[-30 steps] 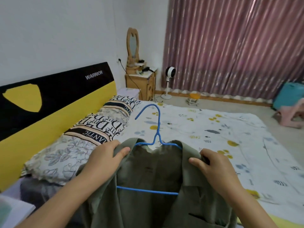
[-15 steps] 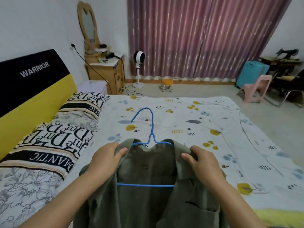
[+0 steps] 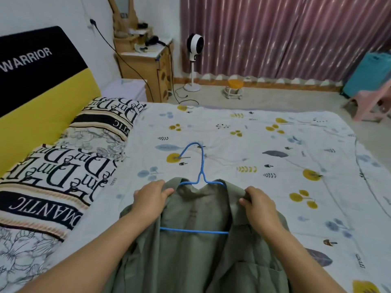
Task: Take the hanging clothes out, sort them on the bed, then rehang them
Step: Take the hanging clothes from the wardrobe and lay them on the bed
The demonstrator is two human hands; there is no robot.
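Note:
An olive-green shirt [image 3: 190,256] hangs on a blue wire hanger [image 3: 200,176], held over the near edge of the bed [image 3: 243,140]. My left hand [image 3: 151,197] grips the shirt's left shoulder. My right hand [image 3: 259,205] grips the right shoulder by the collar. The hanger's hook points away from me over the leaf-patterned white sheet. Its bottom bar shows through the shirt's open front. The lower part of the shirt runs out of view.
Lettered pillows [image 3: 69,166] lie left along a black and yellow headboard [image 3: 42,98]. Beyond the bed stand a wooden dresser [image 3: 146,58], a white fan [image 3: 194,49], a small yellow stool [image 3: 233,87], a pink chair [image 3: 372,102] and a teal case [image 3: 370,72] before purple curtains.
The view has swung right and down, so the bed now fills the frame. Both hands keep their grip on the shirt's shoulders, and the shirt has come lower over the bed.

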